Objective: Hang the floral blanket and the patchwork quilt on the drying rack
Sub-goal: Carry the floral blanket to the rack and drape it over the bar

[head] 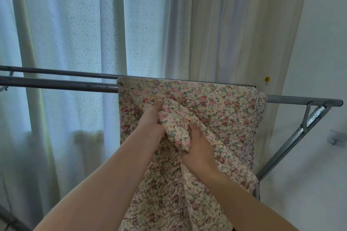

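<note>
The blanket (pixel 216 103) is a cream, quilted cloth printed all over with small pink and red roses and green leaves, its surface puckered and slightly bumpy. It is draped over the right part of the drying rack (pixel 56 83), covering the two grey metal bars there and hanging down in front of them to the bottom of the view. Its left edge falls straight down from the front bar, and its right edge stops short of the rack's right end, where the bare bar and a slanted brace show. A thin strip of paler, lilac-toned cloth peeks out along the blanket's right edge; whether that is another layer or another piece cannot be told. Below the front bar, near the middle of the hanging cloth, both hands have a fold bunched up between them. The left hand (pixel 153 120) is closed on the upper end of the fold, fingers buried in the cloth. The right hand (pixel 200 148) is clenched on the lower end, just beside the left. Behind the rack hang pale curtains (pixel 78 24).
</note>
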Demonstrator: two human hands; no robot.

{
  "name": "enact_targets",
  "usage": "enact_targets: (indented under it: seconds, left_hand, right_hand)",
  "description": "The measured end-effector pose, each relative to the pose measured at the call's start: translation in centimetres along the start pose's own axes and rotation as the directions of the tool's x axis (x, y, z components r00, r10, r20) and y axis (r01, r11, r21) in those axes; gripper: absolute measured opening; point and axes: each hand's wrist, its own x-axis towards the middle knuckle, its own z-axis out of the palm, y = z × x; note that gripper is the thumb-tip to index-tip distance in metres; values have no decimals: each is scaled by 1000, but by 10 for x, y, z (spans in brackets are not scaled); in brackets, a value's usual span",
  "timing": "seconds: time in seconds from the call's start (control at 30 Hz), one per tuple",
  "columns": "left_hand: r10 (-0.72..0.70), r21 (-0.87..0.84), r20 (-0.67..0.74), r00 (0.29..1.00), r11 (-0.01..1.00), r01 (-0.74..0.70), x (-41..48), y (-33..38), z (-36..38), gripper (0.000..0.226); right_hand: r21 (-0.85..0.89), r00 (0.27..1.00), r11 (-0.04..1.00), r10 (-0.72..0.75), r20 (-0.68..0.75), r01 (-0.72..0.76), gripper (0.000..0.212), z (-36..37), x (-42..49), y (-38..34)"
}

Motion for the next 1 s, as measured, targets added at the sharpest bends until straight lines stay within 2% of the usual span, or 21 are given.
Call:
enact_targets:
  seconds: [0.1,0.13,0.17,0.2,0.23,0.27,0.3,0.33,0.37,0.4,0.47,0.53,0.63,0.73,0.83,0.9,0.93,1.0]
  left_hand:
    - [125,105,-63,990,987,-118,2,-6,-10,38]
    - [252,236,-133,959,948,-216,2,-9,-16,49]
    - [463,459,-167,871,818,-347,2,-14,-23,61]
    - [700,707,-72,710,538,-459,2,-19,-33,70]
    - [855,851,174,488,119,-512,0,-22,-41,74]
    - [822,816,491,288,-320,-481,-3,-25,-48,74]
    - [621,633,764,177,-666,-396,-4,-28,-51,77]
    - [371,399,917,148,-861,-317,-3,-31,-51,81]
    - [185,222,970,160,-940,-259,0,-34,-50,85]
    - [85,123,980,178,-969,-213,4,-37,-49,88]
    - [25,45,984,178,-993,-109,11,-38,-45,94]
    - [-37,-30,991,132,-998,-56,20,-37,-46,96]
    - [-113,-114,992,54,-993,11,34,-31,-50,91]
    - [-162,-163,987,17,-985,62,39,-31,-44,83]
    - [-166,-159,985,-50,-980,118,38,-31,-29,73]
    - [-155,-144,982,-109,-984,102,35,-31,-15,57]
    - [-161,-154,982,-104,-985,74,33,-31,-8,49]
    - [-201,-201,979,-6,-979,14,25,-28,2,43]
  right_hand:
    - [158,995,987,-5,96,-11,71,-14,9,9]
    - [204,990,978,4,142,-34,69,-21,14,12]
    - [215,982,975,11,189,-53,66,-29,18,14]
    - [205,972,977,13,235,-63,62,-38,22,14]
    - [193,960,979,5,281,-62,58,-47,27,15]
    - [188,946,981,-18,324,-46,54,-56,31,15]
    - [190,932,981,-45,361,-26,49,-65,35,14]
    - [195,917,981,-63,394,-16,46,-75,37,13]
    - [191,903,981,-71,424,-12,47,-84,40,13]
    - [173,890,985,-73,450,-6,50,-92,43,13]
    - [136,868,990,-89,488,25,49,-103,48,15]
    - [162,856,986,-108,506,29,37,-111,53,18]
    - [222,837,975,-123,533,2,40,-117,59,22]
    - [289,788,956,-142,599,-47,39,-121,64,23]
    - [342,741,935,-164,651,-94,47,-125,67,24]
    - [366,741,925,-175,649,-101,43,-127,67,24]
    - [364,758,927,-175,628,-88,36,-129,68,26]
    - [312,797,950,-164,581,-32,28,-132,68,28]
